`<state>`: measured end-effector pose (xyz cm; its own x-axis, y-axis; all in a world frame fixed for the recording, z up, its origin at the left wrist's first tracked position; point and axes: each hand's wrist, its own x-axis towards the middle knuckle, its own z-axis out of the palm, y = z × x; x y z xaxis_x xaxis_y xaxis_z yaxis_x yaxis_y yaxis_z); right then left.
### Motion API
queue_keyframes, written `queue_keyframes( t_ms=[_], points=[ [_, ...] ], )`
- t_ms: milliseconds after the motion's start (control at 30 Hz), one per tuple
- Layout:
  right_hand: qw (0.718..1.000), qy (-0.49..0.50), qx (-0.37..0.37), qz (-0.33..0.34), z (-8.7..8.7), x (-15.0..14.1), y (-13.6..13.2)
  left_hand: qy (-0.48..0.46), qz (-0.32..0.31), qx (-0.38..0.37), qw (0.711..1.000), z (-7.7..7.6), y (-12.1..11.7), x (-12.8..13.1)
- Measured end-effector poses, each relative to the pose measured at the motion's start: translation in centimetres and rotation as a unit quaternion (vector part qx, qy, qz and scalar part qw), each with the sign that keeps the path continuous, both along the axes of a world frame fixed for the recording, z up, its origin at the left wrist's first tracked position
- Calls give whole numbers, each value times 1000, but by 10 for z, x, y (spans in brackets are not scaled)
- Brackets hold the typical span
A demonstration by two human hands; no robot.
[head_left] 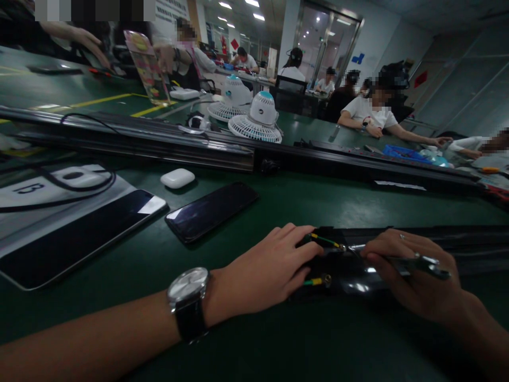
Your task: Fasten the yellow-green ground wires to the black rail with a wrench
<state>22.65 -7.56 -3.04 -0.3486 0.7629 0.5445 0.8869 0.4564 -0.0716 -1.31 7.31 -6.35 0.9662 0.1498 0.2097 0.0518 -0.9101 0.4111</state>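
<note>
A long black bar (358,278) with a glossy face lies across the near right of the table. Over its left end my left hand (274,265) grips it, fingers curled on the far side and thumb on the near side. By these fingers are two green-and-yellow wires with ring terminals: the far wire (326,240) and the near wire (316,281). My right hand (421,276) is closed around a shiny metal hand tool (433,265), its exact kind unclear. The tool's thin tip points left, close to the far wire's terminal.
Left of my hands lie a dark phone (212,211), a white earbud case (177,179) and a tablet (83,233). Long dark bars (159,140) cross the table behind them. Beyond stand two white fans (260,119) and a blue tray (405,154). Other people sit around.
</note>
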Motion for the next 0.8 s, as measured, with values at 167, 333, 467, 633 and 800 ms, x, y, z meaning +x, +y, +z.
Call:
queue_keyframes(
  t_ms=[167,333,467,633,800],
  points=[
    [1000,6,-14,2,-7,2,3,-5,-2,1,1000,0,0,0],
    [1000,7,0,-9,-1,-1,-1,1,-1,-4,1000,2,0,0],
    [1000,15,1,6,2,-4,-2,0,1,-3,1000,3,1,1],
    [997,51,-60,14,-6,-2,1,-10,-1,-6,1000,3,1,1],
    [994,30,-91,49,-7,-2,3,-16,-5,-15,1000,2,1,1]
  ],
)
